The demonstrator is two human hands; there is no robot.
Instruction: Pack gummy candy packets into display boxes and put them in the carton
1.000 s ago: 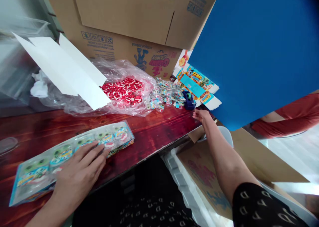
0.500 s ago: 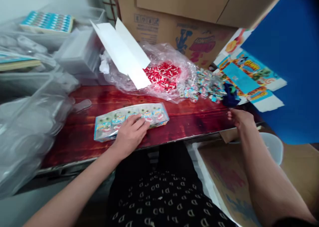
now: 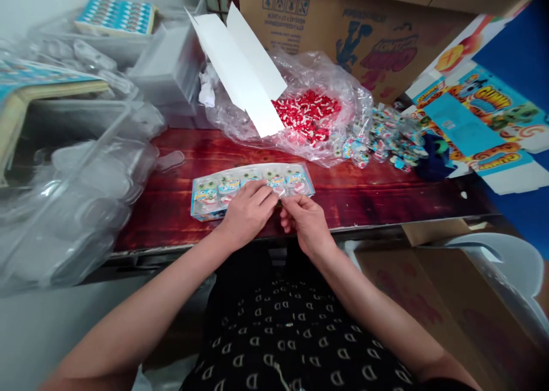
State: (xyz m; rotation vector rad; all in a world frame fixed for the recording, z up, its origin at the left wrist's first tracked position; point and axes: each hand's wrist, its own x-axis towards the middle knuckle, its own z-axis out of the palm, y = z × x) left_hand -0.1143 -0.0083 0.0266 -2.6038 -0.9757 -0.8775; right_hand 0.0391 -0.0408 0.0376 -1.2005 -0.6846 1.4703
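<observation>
A long clear-topped candy box (image 3: 206, 194), with several small gummy packets showing in a row, lies across the red-brown table. My left hand (image 3: 249, 214) rests over its front middle, fingers bent down onto the box and gripping it. At the box's front edge, touching the left fingertips, my right hand (image 3: 304, 216) is closed in a pinch. Between the fingertips a small shiny strip of clear tape (image 3: 281, 193) shows, partly covered. A dark blue tape dispenser (image 3: 434, 158) with a green roll stands to the right at the back.
Behind lie a clear bag of red and white gummies (image 3: 309, 116), a white folded carton (image 3: 235, 65) and a pile of wrapped candies (image 3: 392, 131). Clear plastic trays (image 3: 86, 191) crowd the left. A printed flat box (image 3: 467, 122) and a big cardboard carton (image 3: 326, 25) stand behind.
My right hand has come from beside the tape dispenser leftward to the front edge of the candy box. My left hand has stayed on the box. The view has shifted.
</observation>
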